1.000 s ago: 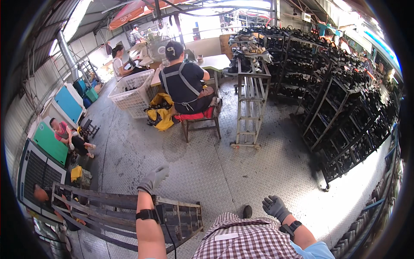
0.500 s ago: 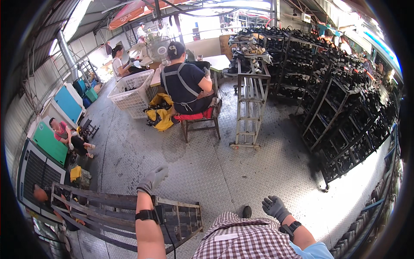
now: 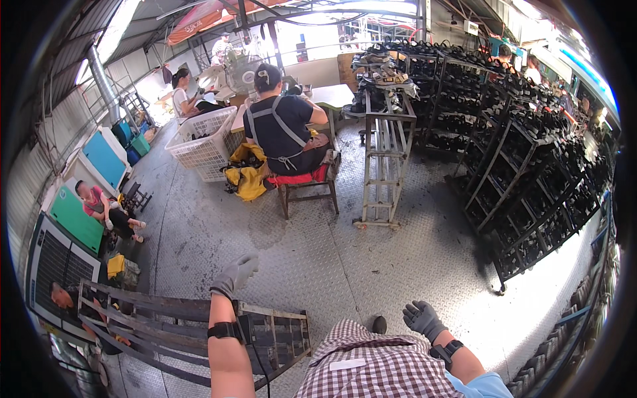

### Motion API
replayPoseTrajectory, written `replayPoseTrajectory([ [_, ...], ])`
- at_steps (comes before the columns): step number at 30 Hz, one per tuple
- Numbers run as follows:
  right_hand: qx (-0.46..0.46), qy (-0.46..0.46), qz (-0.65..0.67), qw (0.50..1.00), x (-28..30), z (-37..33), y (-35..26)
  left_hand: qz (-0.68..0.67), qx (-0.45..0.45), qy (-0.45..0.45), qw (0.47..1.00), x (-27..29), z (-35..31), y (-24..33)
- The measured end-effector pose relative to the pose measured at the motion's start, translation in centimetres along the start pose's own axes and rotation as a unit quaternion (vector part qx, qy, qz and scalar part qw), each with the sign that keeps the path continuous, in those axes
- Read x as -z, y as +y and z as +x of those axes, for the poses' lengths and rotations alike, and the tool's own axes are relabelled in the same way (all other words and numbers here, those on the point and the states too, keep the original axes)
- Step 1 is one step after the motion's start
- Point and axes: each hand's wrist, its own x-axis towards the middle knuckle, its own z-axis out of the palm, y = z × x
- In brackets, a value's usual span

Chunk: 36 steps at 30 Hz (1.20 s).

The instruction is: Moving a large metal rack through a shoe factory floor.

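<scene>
Metal rack [image 3: 166, 325], a grey frame of flat bars, lies low at the lower left, partly under the person's left forearm. To its left, green and blue machine cabinets [image 3: 79, 215] line the wall, and a person sits on a low stool [image 3: 133, 199] beside them. The left hand [image 3: 233, 273], in a grey glove with a black band on the wrist, is raised just above the rack's far edge; its grip is loose, fingers half spread, holding nothing and touching nothing. Beyond it, a white plastic basket [image 3: 202, 142] stands on the ridged metal floor [image 3: 318, 265], with a yellow bundle [image 3: 247, 180] next to a seated worker on a red-cushioned chair [image 3: 308, 186]. A tall narrow metal stand [image 3: 385, 166] rises near the middle. The right hand [image 3: 422, 320], in a dark grey glove, hovers over the floor beside a checked shirt, fingers open and empty. Dark shelving racks [image 3: 524, 179] loaded with black items fill the right side.
</scene>
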Motion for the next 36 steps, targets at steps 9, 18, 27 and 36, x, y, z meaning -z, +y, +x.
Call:
replayPoseTrajectory([
  [9,0.000,-0.004,0.006,1.000,0.1,0.1,0.0,0.007,0.000,0.001,1.000,0.0,-0.1,0.2],
  [18,0.001,0.000,-0.001,1.000,-0.7,-1.1,0.1,0.014,-0.012,0.002,1.000,0.2,0.4,-0.5],
  [27,-0.002,-0.002,0.016,1.000,-0.1,-0.4,0.2,0.016,-0.001,-0.003,1.000,0.3,0.4,-0.5],
  [36,-0.004,0.003,0.016,1.000,0.5,0.1,0.3,0.011,-0.015,0.001,1.000,0.1,0.0,-0.1],
])
